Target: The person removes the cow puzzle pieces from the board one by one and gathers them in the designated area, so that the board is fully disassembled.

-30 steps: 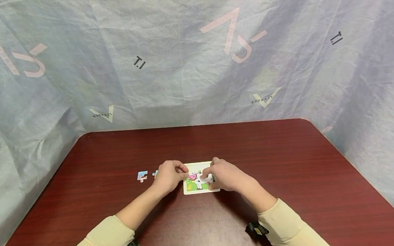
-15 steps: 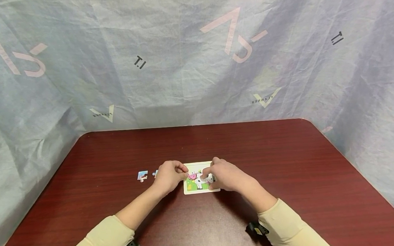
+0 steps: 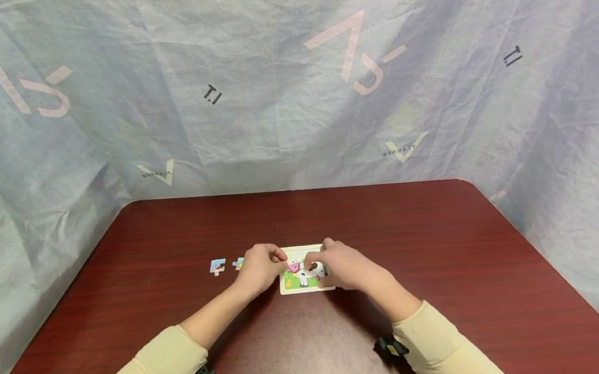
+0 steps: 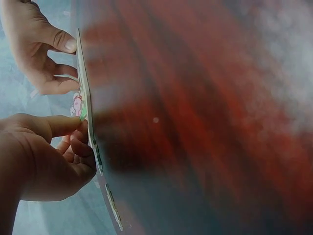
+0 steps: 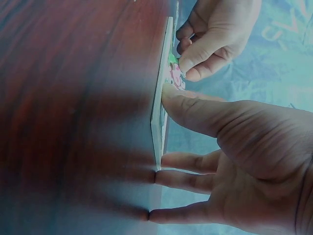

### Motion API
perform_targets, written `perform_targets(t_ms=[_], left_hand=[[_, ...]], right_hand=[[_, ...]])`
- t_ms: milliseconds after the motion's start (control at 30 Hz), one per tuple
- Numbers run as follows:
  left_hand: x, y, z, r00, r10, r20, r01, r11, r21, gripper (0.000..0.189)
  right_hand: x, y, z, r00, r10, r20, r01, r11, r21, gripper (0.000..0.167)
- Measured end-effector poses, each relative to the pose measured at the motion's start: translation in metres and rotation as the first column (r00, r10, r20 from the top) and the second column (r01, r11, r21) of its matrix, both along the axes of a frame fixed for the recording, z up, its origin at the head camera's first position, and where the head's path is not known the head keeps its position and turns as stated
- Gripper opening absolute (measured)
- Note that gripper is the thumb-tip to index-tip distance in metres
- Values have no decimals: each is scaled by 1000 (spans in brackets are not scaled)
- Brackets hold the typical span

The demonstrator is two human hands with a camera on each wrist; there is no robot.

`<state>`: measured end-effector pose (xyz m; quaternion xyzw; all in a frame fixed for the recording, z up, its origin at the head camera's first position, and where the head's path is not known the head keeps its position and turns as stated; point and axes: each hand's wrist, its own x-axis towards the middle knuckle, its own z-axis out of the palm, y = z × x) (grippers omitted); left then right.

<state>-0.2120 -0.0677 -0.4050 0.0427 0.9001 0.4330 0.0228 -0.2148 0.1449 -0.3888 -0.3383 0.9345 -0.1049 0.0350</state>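
Note:
A small jigsaw puzzle board [image 3: 301, 292] with a pale rim lies flat on the table, bearing a picture of a black-and-white cow on green. At its left side my left hand [image 3: 257, 269] pinches a jigsaw piece [image 5: 176, 76] with pink and green print between thumb and fingers, tilted up over the board. My right hand [image 3: 348, 266] lies over the board's right side; its thumb [image 5: 177, 102] touches the near edge, while several fairly straight fingers [image 5: 188, 181] reach down at the board's side and to the table. Part of the picture is hidden under this hand.
Two loose jigsaw pieces lie left of the board: a blue-and-red one [image 3: 217, 266] and another [image 3: 239, 263], partly hidden behind my left hand. The dark red wooden table [image 3: 416, 219] meets a hanging grey cloth [image 3: 278, 107] at its far edge.
My right index finger has shifted slightly on the cow picture, and a dark patch now shows beside its tip. My left hand keeps its pinch on the piece, nearly still.

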Motion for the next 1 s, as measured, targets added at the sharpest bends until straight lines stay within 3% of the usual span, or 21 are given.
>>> perform_targets(t_ms=[267,733,1000], left_hand=[[-1,2,0,1000,-12,-13,12,1000,-25,6],[-1,2,-1,1000,-19,-9,19,1000,-1,6],[-1,2,-1,999,17,41,-19,998,58,5]], right_hand=[[2,4,1,996,67,50,-67,998,-2,52],[3,3,-1,994,111,-1,-111,991,71,44],[3,1,1,995,98,7,-98,992,81,44]])
